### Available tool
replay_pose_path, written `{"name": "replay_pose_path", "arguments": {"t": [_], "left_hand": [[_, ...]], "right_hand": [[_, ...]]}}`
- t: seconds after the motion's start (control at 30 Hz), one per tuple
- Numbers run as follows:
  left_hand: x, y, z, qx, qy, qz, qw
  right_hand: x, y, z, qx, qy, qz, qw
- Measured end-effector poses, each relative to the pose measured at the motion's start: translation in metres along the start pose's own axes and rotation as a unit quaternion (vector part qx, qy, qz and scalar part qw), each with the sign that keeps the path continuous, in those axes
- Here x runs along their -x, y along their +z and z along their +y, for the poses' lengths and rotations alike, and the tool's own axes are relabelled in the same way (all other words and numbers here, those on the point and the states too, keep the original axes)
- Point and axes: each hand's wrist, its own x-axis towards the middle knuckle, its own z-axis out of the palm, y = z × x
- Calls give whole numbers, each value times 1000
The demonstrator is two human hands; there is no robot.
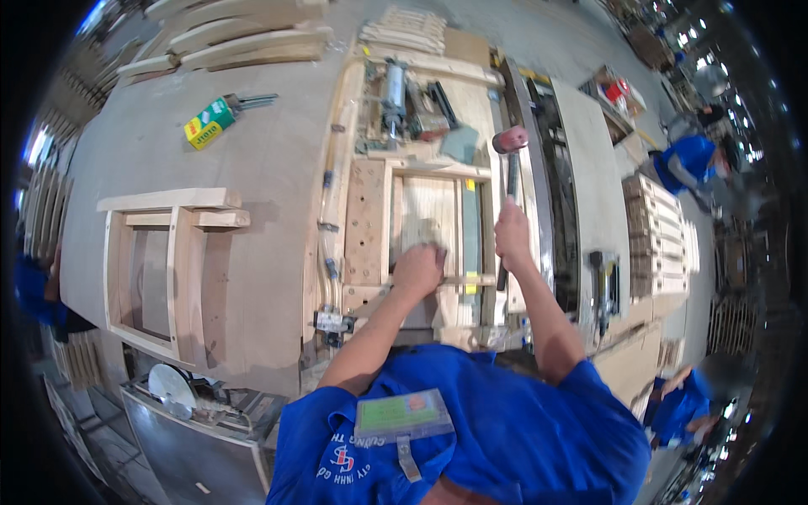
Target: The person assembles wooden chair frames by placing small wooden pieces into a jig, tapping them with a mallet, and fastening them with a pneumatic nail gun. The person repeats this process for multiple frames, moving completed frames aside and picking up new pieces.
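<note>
My right hand point(512, 231) is wrapped round the dark handle of a mallet point(510, 140), whose reddish head is raised up and away from me. In front of me a pale wooden frame point(438, 171) lies in a wooden jig fitted with a drilled plate point(364, 220). My left hand point(419, 268) is closed over the near rail of the frame, fingers curled down. What those fingers grip is hidden from view. A green strip with yellow patches point(470, 227) runs along the right part of the frame.
An assembled wooden frame point(174, 269) and a green-and-yellow box point(210, 123) lie on the left table. Beyond the jig sits a metal cylinder point(393, 97). A nail gun point(603, 286) and stacked slatted wood point(654, 236) are at right. Other people in blue work nearby.
</note>
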Motion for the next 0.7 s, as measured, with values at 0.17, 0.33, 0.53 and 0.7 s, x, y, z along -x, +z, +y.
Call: {"name": "replay_pose_path", "arguments": {"t": [0.17,0.33,0.53,0.7], "left_hand": [[5,0,-14,31,37,42,998],[3,-7,-4,19,15,-1,1000],[4,6,-15,-34,-57,-39,997],[12,3,-12,12,20,66,998]], "right_hand": [[31,24,-90,-105,-214,-115,964],[6,72,-37,114,-433,-84,890],[9,84,-39,136,-140,-215,957],[11,7,-21,213,-240,-22,947]]}}
